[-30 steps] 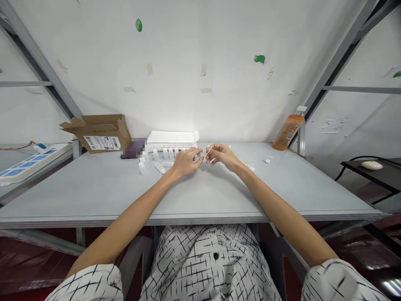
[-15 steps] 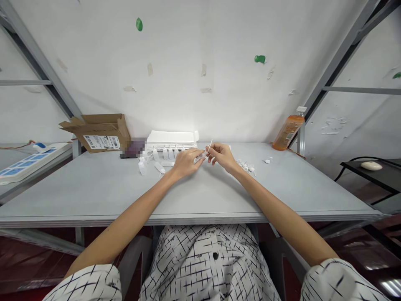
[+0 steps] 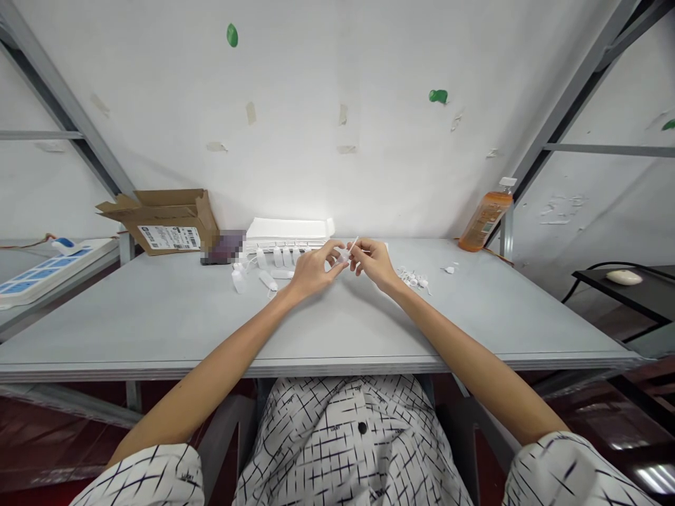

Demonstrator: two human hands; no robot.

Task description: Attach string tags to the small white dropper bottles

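Observation:
Above the middle of the grey table, my left hand (image 3: 315,270) has its thumb and fingers closed on a small translucent white piece (image 3: 343,256). Right beside it, my right hand (image 3: 373,263) pinches a thin white stick (image 3: 353,244) that slants upward close to that piece. Whether stick and piece touch is too small to tell. Several small white bottles (image 3: 278,257) stand left of my hands, and others lie on the table, one of them (image 3: 268,281) nearest my left wrist. A pile of small white parts (image 3: 414,279) lies right of my right hand.
A white tray-like stack (image 3: 289,229) is against the wall. Left of it are a dark purple object (image 3: 226,249) and an open cardboard box (image 3: 171,219). An orange bottle (image 3: 485,219) leans at the back right. A power strip (image 3: 58,273) is far left. The table's front edge (image 3: 337,368) is near my body.
The fingers of my left hand have shifted and arch higher around the small piece. The white stick in my right hand leans further to the right. The view has moved slightly.

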